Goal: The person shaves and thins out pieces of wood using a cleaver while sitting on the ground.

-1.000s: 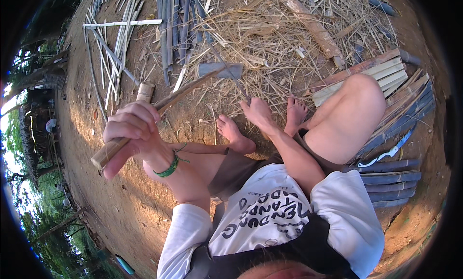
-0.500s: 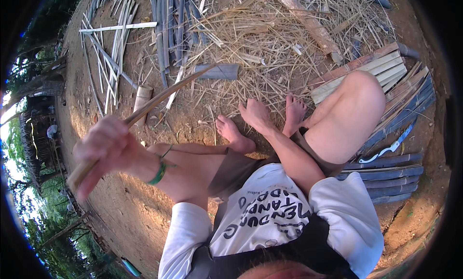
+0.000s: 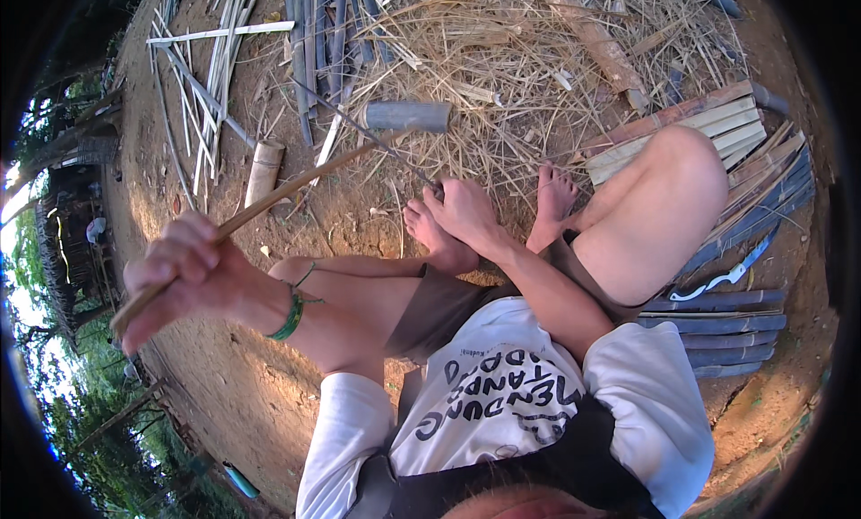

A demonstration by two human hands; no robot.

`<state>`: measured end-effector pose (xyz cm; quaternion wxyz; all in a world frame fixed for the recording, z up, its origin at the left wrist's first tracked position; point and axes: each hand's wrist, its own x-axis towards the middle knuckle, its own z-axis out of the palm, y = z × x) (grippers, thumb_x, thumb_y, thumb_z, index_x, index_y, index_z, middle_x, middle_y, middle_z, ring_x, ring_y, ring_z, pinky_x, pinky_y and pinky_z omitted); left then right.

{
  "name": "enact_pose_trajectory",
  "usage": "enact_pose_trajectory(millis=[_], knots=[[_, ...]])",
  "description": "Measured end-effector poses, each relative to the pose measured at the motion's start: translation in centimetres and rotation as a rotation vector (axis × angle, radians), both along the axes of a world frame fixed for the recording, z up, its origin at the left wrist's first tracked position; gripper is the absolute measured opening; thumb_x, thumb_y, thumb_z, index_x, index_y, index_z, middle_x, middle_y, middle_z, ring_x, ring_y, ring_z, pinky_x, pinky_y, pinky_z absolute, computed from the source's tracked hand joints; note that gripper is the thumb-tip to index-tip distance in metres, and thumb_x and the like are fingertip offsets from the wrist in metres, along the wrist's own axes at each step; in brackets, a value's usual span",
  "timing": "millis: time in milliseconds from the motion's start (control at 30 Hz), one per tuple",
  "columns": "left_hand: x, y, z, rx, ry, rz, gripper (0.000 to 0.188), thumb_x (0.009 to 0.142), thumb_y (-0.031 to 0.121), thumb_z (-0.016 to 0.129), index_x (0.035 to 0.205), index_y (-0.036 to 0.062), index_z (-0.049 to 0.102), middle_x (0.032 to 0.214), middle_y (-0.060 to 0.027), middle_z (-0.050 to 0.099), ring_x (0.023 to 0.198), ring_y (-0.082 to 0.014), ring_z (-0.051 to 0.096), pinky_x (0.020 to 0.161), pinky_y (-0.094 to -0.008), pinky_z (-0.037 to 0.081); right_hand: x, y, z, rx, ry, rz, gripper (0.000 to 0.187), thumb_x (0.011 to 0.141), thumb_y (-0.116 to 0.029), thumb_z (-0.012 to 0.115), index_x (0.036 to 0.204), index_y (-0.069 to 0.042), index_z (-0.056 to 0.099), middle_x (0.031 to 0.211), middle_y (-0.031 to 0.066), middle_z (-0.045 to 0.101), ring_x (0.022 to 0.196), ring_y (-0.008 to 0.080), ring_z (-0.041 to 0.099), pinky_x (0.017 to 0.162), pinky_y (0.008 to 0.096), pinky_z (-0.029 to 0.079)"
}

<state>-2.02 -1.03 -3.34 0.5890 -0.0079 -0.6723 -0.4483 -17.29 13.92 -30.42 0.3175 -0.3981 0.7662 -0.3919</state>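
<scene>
My left hand (image 3: 193, 272), a green bracelet on its wrist, is raised at the left with the fingers wrapped round a long brown wooden stick (image 3: 296, 185). The stick slants up and to the right, its far tip near a short dark split bamboo piece (image 3: 408, 116) on the ground. Above my left foot (image 3: 438, 237), my right hand (image 3: 466, 212) is closed on the near end of a long thin dark tool (image 3: 359, 125). That tool points up and left, crossing the stick's far end in the picture; its exact kind is unclear.
A bamboo stub (image 3: 264, 174) stands beyond the stick. Pale strips (image 3: 215, 89) and dark bamboo lengths (image 3: 336, 35) lie farther off. Straw-like shavings (image 3: 502, 62) cover the ground ahead. A white-handled saw (image 3: 731, 275) rests by stacked split bamboo (image 3: 731, 326) at the right.
The thin dark tool has come into sight in my right hand, which has shifted slightly left. My left hand has moved slightly left and the stick's tip has dropped a little.
</scene>
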Motion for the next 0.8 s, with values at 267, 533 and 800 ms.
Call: enact_pose_trajectory(millis=[267, 533, 800], knots=[[-0.5, -0.7, -2.0, 0.132, 0.073, 0.079, 0.083, 0.076, 0.087, 0.029, 0.070, 0.0087, 0.056, 0.045, 0.0024, 0.036, 0.038, -0.0119, 0.039, 0.041, -0.0296, 0.043, -0.8, -0.8, -2.3, -0.028, 0.000, -0.039, 0.033, 0.089, -0.028, 0.062, 0.080, 0.003, 0.065, 0.067, 0.0225, 0.065, 0.064, 0.0401, 0.066, 0.061, 0.0479, 0.053], [-1.5, -1.0, -2.4, 0.068, 0.006, -0.071, 0.083, 0.077, 0.087, 0.027, 0.074, 0.0080, 0.053, 0.046, 0.0008, 0.037, 0.041, -0.0138, 0.039, 0.044, -0.0305, 0.042, -2.9, 0.2, -8.6, 0.244, 0.060, -0.031, 0.037, 0.088, -0.029, 0.062, 0.081, 0.007, 0.066, 0.071, 0.0268, 0.066, 0.072, 0.0445, 0.067, 0.067, 0.0519, 0.053], [-1.2, -0.2, -2.6, 0.157, 0.043, -0.064, 0.085, 0.075, 0.088, 0.032, 0.072, 0.0071, 0.060, 0.046, 0.0023, 0.036, 0.043, -0.0137, 0.038, 0.049, -0.0303, 0.041, -1.9, 0.1, -8.9, 0.274, -0.021, -0.110, 0.038, 0.088, -0.032, 0.062, 0.084, 0.006, 0.066, 0.076, 0.0281, 0.066, 0.078, 0.0435, 0.068, 0.071, 0.0515, 0.053]])
